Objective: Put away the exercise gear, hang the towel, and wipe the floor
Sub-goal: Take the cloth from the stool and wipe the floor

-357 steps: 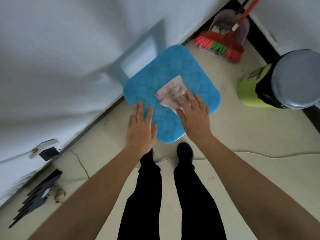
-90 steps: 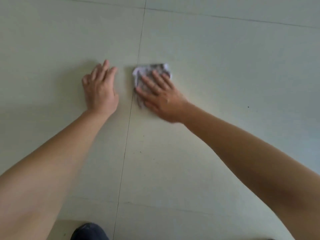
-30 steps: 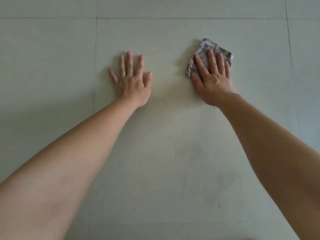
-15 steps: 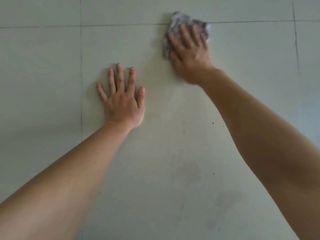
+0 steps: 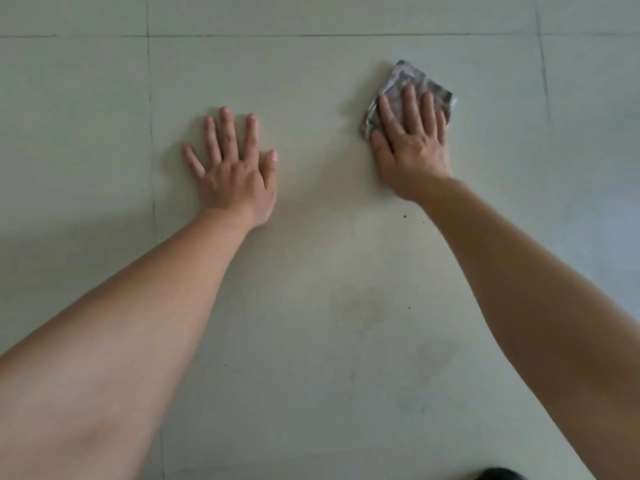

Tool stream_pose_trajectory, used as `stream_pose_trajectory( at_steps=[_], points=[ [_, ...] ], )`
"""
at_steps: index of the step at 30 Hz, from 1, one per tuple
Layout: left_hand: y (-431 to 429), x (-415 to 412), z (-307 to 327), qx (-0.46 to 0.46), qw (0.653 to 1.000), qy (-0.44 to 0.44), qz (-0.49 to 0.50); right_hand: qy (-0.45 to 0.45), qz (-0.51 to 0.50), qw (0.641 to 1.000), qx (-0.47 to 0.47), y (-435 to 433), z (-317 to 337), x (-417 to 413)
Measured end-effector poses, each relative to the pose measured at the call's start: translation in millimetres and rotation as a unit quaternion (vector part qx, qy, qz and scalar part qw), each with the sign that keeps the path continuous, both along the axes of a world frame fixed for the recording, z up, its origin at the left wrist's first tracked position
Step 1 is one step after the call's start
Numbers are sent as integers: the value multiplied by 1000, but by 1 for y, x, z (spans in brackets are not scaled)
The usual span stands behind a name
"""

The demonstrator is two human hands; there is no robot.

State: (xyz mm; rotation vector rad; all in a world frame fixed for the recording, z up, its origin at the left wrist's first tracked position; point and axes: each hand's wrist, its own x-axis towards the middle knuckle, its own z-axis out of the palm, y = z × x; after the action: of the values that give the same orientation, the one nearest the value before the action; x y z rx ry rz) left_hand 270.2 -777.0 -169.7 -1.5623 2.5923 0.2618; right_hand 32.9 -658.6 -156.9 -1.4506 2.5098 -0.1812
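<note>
Now, from the head view, the left hand (image 5: 235, 174) lies flat on the floor (image 5: 311, 393), its fingers (image 5: 228, 133) straight and spread apart, holding nothing. The right hand (image 5: 412, 157) presses a crumpled grey cloth (image 5: 401, 76) against the floor near the tile's far seam, with straight fingers (image 5: 410, 102) close together on top. Wiping looks underway: faint smudges (image 5: 363, 306) and dark specks (image 5: 404, 215) show nearer the person. No exercise gear or towel is visible, so those steps cannot be judged.
</note>
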Motion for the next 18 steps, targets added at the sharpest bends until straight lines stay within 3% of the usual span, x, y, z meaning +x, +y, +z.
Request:
stream_pose_trajectory(
  at_steps=[3, 5, 7, 10, 12, 14, 15, 18],
  points=[
    [-2, 0, 2, 27, 1000, -11, -4, 7, 125, 991, -42, 72, -2, 90],
    [-7, 2, 6, 48, 999, 0, -13, -5, 212, 977, -16, 118, 2, 139],
    [-9, 10, 13, 69, 997, 36, -23, -18, 281, 960, -5, 137, 6, 144],
    [11, 41, 22, 45, 995, 76, -53, 46, 400, 915, -17, 134, 5, 93],
    [42, 66, 26, 31, 994, 72, -76, 74, 315, 946, -26, 130, 5, 46],
    [74, 87, 27, 34, 993, 73, -84, 21, 100, 994, 29, 130, 15, 16],
    [86, 95, 27, 34, 993, 73, -83, -17, 18, 998, 54, 130, 16, 14],
    [106, 109, 19, 34, 995, 52, -76, -18, -13, 999, 48, 136, 16, 57]
  ],
)
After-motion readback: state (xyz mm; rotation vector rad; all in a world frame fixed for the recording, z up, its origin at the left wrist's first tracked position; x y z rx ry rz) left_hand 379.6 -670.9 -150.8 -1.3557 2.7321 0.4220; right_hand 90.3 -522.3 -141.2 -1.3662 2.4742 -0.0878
